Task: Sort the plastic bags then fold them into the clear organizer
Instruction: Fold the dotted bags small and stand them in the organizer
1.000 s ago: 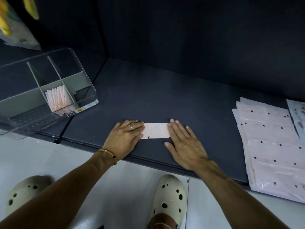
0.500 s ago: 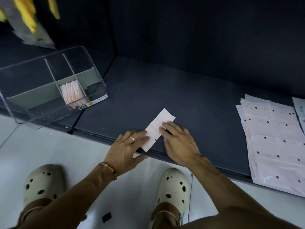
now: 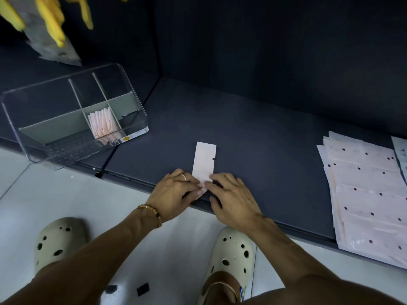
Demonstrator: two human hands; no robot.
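A pale pink plastic bag [image 3: 204, 160], folded into a narrow strip, lies on the dark mat [image 3: 253, 133] and points away from me. My left hand [image 3: 174, 194] and my right hand [image 3: 229, 194] meet at its near end by the mat's front edge, and their fingertips pinch that end, which is turned up a little. The clear organizer [image 3: 72, 113] stands at the far left, tipped toward me. One of its middle compartments holds several folded pink bags [image 3: 102, 123]. A stack of flat pink dotted bags [image 3: 365, 194] lies at the right.
A printed bag [image 3: 399, 150] shows at the right edge behind the pink stack. Yellow and grey items [image 3: 48, 31] hang at the upper left above the organizer. Dark walls close the back. My feet in pale clogs [image 3: 229, 256] stand on the white floor below the mat's edge.
The strip has turned from crosswise, through a diagonal, to pointing straight away from me. Both hands moved from its two ends to its near end, where they now pinch it.
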